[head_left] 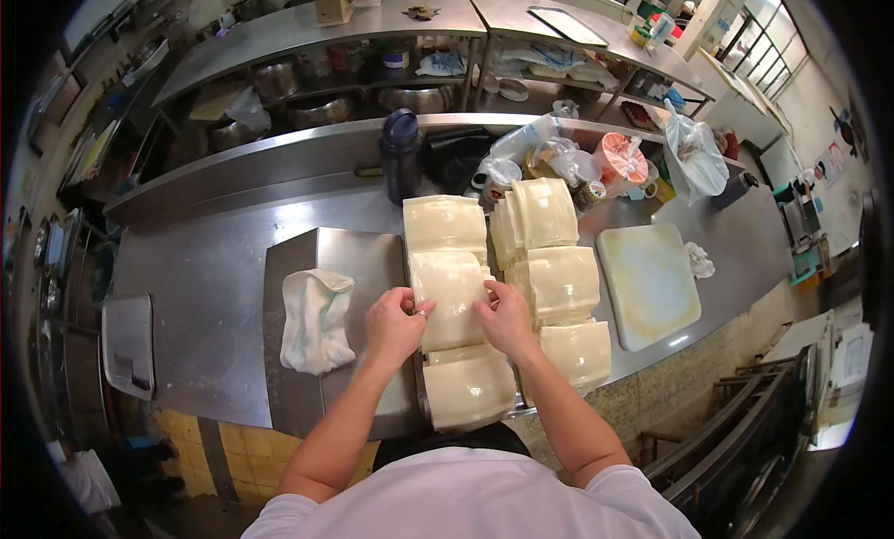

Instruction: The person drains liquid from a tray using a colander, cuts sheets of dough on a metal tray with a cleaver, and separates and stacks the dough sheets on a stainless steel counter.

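Observation:
Square, glossy, pale dough sheets lie in stacks in two columns on the metal counter. My left hand (394,328), with a ring on one finger, pinches the left edge of the middle dough sheet (449,302) in the left column. At that sheet's right edge, my right hand (506,317) has its thumb and fingers closed. One dough stack (445,224) lies beyond my hands and another dough stack (468,387) is nearer my body. The right column holds a far stack (547,213), a middle stack (563,285) and a near stack (575,353).
Left of the stacks, a white cloth (317,320) lies on a metal box (368,260). A cutting board (648,286) is at the right. A dark bottle (401,157) and several plastic bags (694,153) stand along the back. A tray (128,343) is far left.

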Demonstrator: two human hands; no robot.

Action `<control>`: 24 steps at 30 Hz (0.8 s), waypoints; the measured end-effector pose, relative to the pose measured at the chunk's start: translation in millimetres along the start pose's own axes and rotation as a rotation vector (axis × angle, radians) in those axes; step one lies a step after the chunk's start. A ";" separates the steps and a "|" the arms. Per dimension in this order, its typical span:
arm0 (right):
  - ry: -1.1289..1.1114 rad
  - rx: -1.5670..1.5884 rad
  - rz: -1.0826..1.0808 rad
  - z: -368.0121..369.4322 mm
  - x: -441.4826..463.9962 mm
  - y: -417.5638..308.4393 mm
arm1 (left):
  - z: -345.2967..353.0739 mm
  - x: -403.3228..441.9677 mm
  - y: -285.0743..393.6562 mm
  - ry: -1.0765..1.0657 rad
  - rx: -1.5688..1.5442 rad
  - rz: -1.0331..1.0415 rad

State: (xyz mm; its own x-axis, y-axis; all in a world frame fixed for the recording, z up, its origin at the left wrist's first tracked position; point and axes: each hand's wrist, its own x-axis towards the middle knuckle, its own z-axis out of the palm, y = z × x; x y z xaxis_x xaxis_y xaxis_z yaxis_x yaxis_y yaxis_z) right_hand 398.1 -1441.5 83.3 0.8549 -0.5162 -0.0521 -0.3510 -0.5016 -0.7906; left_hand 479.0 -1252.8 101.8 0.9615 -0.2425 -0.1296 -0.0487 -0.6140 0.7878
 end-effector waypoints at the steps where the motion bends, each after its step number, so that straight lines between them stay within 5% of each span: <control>1: -0.002 0.012 0.023 -0.5 0.6 0.0 | 3.9 -0.5 -3.3 0.039 -0.021 0.028; 12: -0.090 0.187 0.152 1.6 23.1 13.6 | 6.4 8.8 -2.1 0.054 -0.166 -0.031; 18: -0.099 0.452 0.070 -0.7 17.0 -2.4 | 3.7 9.0 0.6 0.035 -0.178 -0.002; 24: -0.131 0.794 0.231 -3.9 27.2 -18.9 | 15.5 20.0 -16.0 -0.047 -0.459 -0.064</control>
State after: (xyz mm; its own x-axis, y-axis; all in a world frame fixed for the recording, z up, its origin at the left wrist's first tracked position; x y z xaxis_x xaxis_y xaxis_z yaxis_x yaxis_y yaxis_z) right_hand 426.5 -1448.8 99.2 0.8493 -0.4361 -0.2975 -0.1916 0.2705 -0.9435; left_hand 494.8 -1259.4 77.2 0.9446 -0.2556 -0.2058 0.1458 -0.2352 0.9610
